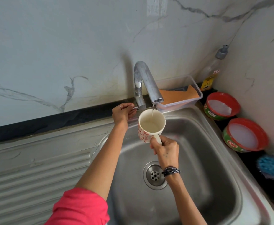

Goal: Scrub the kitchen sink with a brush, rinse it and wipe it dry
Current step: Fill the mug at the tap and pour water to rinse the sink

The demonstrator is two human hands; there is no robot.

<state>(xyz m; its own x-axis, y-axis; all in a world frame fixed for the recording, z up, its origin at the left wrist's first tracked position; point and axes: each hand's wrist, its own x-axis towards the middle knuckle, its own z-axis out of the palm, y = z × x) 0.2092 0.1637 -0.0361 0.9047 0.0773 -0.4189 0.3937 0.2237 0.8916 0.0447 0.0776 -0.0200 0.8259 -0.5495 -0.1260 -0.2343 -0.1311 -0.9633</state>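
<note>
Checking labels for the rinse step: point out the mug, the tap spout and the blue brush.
mug (143,135), head view, on its patterned outer wall.
tap spout (150,83), head view, on the sloping metal tube above the outlet.
blue brush (270,165), head view, on the bristle head at the right edge.

place: home kitchen | cues: steel sink (214,135), tap (145,82), marble backsplash (51,54), 2 dish-soap tubs (221,105)

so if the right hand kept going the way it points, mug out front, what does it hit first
Probably the tap. The right hand holds the mug by its handle, pointing toward the back wall, and the spout hangs just above the mug's rim. Depth is hard to judge from this view.
</note>
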